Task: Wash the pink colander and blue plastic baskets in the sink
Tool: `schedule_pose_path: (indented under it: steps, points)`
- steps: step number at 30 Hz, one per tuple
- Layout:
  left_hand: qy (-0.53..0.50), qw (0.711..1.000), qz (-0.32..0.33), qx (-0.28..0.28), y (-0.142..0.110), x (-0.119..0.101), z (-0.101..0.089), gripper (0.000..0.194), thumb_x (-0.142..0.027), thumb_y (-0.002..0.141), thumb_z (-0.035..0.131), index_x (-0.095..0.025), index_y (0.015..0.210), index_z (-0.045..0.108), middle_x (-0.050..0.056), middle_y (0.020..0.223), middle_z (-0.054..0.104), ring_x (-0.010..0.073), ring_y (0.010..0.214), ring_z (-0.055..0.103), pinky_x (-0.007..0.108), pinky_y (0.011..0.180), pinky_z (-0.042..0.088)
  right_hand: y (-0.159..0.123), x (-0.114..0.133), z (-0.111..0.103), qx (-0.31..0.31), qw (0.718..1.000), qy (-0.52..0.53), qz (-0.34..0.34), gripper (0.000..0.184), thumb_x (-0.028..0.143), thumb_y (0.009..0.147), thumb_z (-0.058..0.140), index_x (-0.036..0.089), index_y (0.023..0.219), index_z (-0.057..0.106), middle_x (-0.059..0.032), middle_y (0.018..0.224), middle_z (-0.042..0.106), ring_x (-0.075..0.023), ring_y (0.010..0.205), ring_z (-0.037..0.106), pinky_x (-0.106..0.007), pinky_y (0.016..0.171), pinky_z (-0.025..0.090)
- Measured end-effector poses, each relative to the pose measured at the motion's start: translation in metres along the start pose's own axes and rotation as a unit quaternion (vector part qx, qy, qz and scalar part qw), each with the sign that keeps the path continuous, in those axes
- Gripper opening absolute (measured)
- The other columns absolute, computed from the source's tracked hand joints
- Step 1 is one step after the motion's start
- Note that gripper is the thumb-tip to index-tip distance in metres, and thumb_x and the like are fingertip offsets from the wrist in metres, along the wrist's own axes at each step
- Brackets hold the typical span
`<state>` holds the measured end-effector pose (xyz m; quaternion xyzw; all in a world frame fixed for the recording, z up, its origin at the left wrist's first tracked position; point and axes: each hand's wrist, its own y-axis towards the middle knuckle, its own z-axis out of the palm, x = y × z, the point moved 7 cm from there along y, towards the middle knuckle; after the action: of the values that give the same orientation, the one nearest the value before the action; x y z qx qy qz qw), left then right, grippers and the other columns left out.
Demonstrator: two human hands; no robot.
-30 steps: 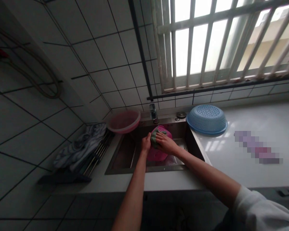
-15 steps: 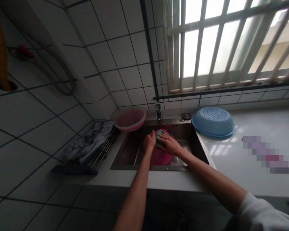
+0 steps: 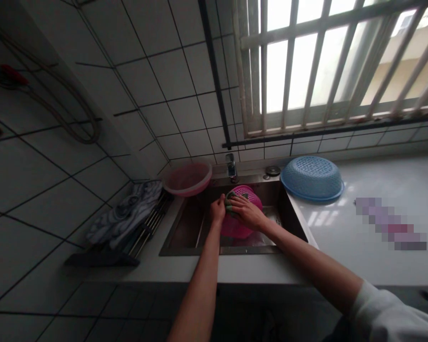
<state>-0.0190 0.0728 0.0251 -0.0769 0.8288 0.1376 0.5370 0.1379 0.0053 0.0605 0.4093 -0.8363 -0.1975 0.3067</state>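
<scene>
A bright pink basket with small holes is tilted inside the steel sink. My left hand is closed on its left rim, thumb up. My right hand presses a green cloth onto the basket's surface, its fingers bent over the cloth. Part of the cloth is hidden under those fingers. Below the hands, more smooth pink plastic shows; I cannot tell whether it is the same basket or a second piece. The faucet stands just behind the basket.
A pale pink basin rests at the sink's back left corner. An upturned blue basket sits on the white counter at right, near a blurred-out patch. Left of the sink, a grey patterned cloth lies over a metal rack.
The pink basket has turned so more of its holed side shows. My right hand and the green cloth have moved slightly left across it. The view has shifted a little to the right.
</scene>
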Motion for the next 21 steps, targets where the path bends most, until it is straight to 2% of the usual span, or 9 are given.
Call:
schedule_pose_path:
  steps: [4,6,7,9,11,13,15,18,21]
  points:
    - [0.016,1.0,-0.001,0.001,0.001,0.002,0.002,0.056,-0.063,0.092,0.052,-0.017,0.065,0.068,0.004,0.059,0.061,0.0194,0.064,0.056,0.027,0.061,0.036,-0.014,-0.058,-0.016,-0.063,0.984,0.033,0.165,0.033,0.027,0.102,0.055,0.021,0.133,0.067,-0.013,0.143,0.062,-0.0272,0.138,0.053,-0.048,0.119,0.04]
    - [0.021,1.0,-0.004,0.001,0.0,0.003,0.001,0.056,-0.063,0.092,0.053,-0.017,0.064,0.067,0.004,0.059,0.062,0.0194,0.064,0.057,0.027,0.061,0.037,-0.019,-0.07,-0.017,-0.07,0.976,0.042,0.204,0.032,0.026,0.104,0.052,0.02,0.13,0.068,-0.0126,0.134,0.067,-0.0263,0.131,0.058,-0.047,0.114,0.044]
    - [0.022,1.0,-0.004,0.0,0.0,0.003,0.001,0.056,-0.063,0.092,0.053,-0.017,0.065,0.068,0.004,0.06,0.063,0.0198,0.065,0.058,0.027,0.061,0.037,-0.019,-0.066,-0.015,-0.064,0.978,0.039,0.193,0.03,0.025,0.103,0.052,0.021,0.128,0.069,-0.0116,0.13,0.068,-0.0264,0.132,0.057,-0.048,0.115,0.043]
    - [0.028,1.0,-0.006,-0.001,0.0,0.003,-0.001,0.055,-0.062,0.094,0.053,-0.017,0.067,0.07,0.006,0.064,0.066,0.0214,0.069,0.062,0.027,0.063,0.039,-0.013,-0.044,-0.011,-0.037,0.991,0.02,0.125,0.026,0.023,0.101,0.057,0.023,0.123,0.071,-0.0094,0.129,0.068,-0.028,0.141,0.049,-0.052,0.121,0.035]
    - [0.037,0.999,-0.014,0.003,-0.001,0.003,-0.002,0.053,-0.06,0.094,0.053,-0.017,0.072,0.073,0.007,0.068,0.069,0.023,0.072,0.064,0.027,0.063,0.04,-0.008,-0.018,-0.005,0.0,0.999,0.004,0.044,0.022,0.024,0.099,0.062,0.026,0.118,0.073,-0.0071,0.135,0.067,-0.0296,0.151,0.038,-0.056,0.126,0.026]
    - [0.036,0.999,-0.012,0.007,-0.001,0.001,-0.002,0.05,-0.059,0.093,0.055,-0.017,0.075,0.075,0.008,0.072,0.072,0.0234,0.073,0.065,0.027,0.064,0.04,-0.005,-0.003,-0.003,0.026,1.0,0.001,0.003,0.022,0.024,0.098,0.064,0.028,0.118,0.074,-0.0052,0.142,0.063,-0.0296,0.153,0.034,-0.056,0.127,0.024]
    - [0.027,1.0,0.001,0.004,-0.002,-0.002,-0.002,0.052,-0.061,0.092,0.056,-0.016,0.074,0.075,0.008,0.07,0.071,0.0225,0.071,0.064,0.027,0.064,0.04,-0.005,-0.009,-0.006,0.015,1.0,0.009,0.017,0.028,0.023,0.099,0.061,0.027,0.125,0.071,-0.0056,0.149,0.059,-0.0284,0.153,0.036,-0.054,0.127,0.027]
    - [0.03,0.999,0.019,0.005,-0.003,-0.006,0.0,0.061,-0.067,0.095,0.05,-0.016,0.068,0.071,0.005,0.062,0.065,0.02,0.065,0.059,0.027,0.061,0.037,-0.01,-0.041,-0.017,-0.042,0.994,0.023,0.102,0.036,0.024,0.102,0.055,0.024,0.137,0.065,-0.0101,0.152,0.057,-0.0273,0.149,0.042,-0.051,0.124,0.033]
    - [0.067,0.997,0.037,0.032,-0.007,-0.013,0.006,0.059,-0.061,0.101,0.043,-0.016,0.076,0.072,0.006,0.068,0.068,0.0199,0.067,0.06,0.027,0.062,0.037,-0.017,-0.064,-0.019,-0.06,0.987,0.025,0.15,0.034,0.025,0.103,0.053,0.021,0.134,0.066,-0.0123,0.147,0.059,-0.0277,0.146,0.046,-0.051,0.123,0.035]
